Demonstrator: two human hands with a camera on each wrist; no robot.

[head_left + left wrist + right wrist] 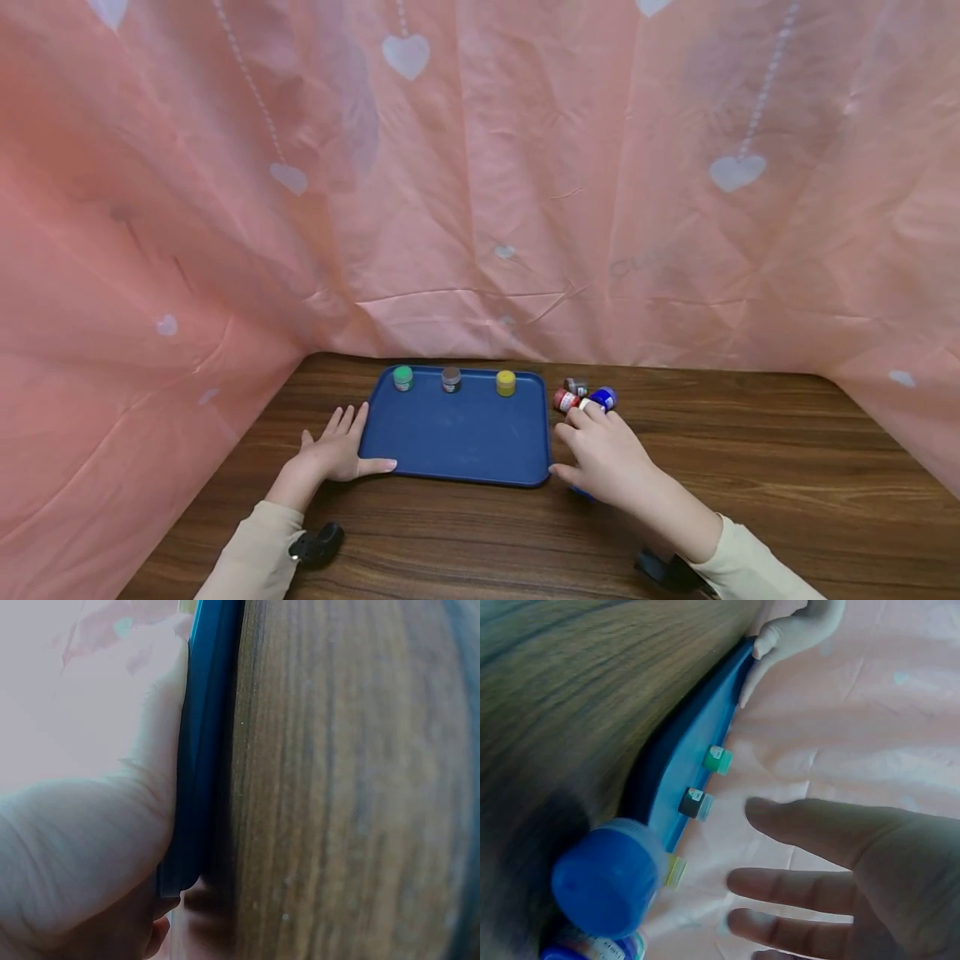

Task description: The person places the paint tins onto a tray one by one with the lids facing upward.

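A blue tray (461, 437) lies on the wooden table (750, 467). Along its far rim stand three small jars with green (402, 377), grey (451, 379) and yellow (506, 382) lids. My left hand (341, 450) rests flat on the table against the tray's left edge (199, 750), thumb on the front corner. My right hand (603, 454) hovers just right of the tray with fingers straight (840, 885), holding nothing. Its fingertips are close to a red jar (564, 400), a brown-lidded jar (576, 386) and a blue-lidded jar (603, 398). Another blue-lidded jar (607, 877) lies below its palm.
A pink plastic sheet with white hearts (480, 183) walls the table at the back and on both sides. Bare wood (750, 500) stretches to the right of the jars and in front of the tray. Black wrist cameras (318, 543) sit on both sleeves.
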